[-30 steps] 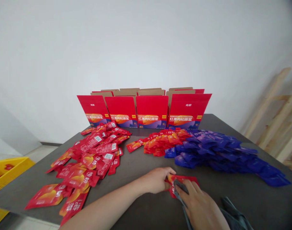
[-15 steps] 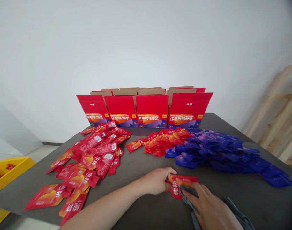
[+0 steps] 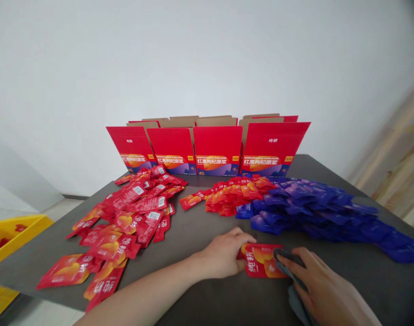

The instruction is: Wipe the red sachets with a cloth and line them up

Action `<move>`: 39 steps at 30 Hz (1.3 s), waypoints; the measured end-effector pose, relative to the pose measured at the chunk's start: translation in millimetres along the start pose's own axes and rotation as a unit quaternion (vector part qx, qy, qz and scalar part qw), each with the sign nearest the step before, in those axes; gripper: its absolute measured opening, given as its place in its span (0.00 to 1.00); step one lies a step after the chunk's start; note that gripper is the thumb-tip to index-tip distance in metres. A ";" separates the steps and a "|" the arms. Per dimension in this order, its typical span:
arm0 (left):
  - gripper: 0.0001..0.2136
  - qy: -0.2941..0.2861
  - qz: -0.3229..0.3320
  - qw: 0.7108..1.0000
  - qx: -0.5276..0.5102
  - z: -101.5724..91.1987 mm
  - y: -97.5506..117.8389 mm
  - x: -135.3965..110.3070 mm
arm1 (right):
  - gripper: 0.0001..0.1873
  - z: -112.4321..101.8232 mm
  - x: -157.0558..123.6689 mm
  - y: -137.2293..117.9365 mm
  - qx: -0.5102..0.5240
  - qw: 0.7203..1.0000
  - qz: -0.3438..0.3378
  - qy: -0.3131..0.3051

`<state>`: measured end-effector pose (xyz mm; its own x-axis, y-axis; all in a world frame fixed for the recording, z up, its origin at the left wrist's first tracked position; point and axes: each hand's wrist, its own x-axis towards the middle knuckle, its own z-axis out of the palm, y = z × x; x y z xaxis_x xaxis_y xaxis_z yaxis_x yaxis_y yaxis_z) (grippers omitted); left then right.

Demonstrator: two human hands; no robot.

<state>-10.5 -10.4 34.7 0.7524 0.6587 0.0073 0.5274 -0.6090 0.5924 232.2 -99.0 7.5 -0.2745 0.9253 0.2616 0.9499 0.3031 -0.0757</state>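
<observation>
Near the front of the dark table, my left hand (image 3: 227, 253) pinches the left end of a red and orange sachet (image 3: 261, 261), printed side up. My right hand (image 3: 315, 283) grips a grey-blue cloth (image 3: 297, 299) and presses a fold of it on the sachet's right end. Part of the cloth hangs below my right fingers. Left of my left arm lies a loose heap of red sachets (image 3: 125, 222). Beyond my hands are a neater pile of red sachets (image 3: 234, 194) and, to its right, a long pile of blue sachets (image 3: 315, 208).
Red cardboard boxes (image 3: 217, 145) with raised flaps stand in rows at the back of the table (image 3: 189, 226). A yellow crate (image 3: 20, 233) holding some red pieces is at the left, below the table edge. A wooden frame (image 3: 397, 149) leans at the right.
My right hand has slid the cloth rightward along the sachet, uncovering more of its print. My left hand still holds the left end. The view has shifted slightly.
</observation>
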 end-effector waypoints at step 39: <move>0.11 0.016 0.207 0.966 0.154 9.2 -13.1 11.9 | 0.23 4.8 -2.8 -1.0 0.002 0.999 0.031 0.006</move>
<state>-4.8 1.3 19.7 0.9143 0.3407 0.2193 0.2801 -0.9226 0.2654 231.3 -100.8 2.3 -0.2131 0.9394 0.2687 0.9643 0.2464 -0.0966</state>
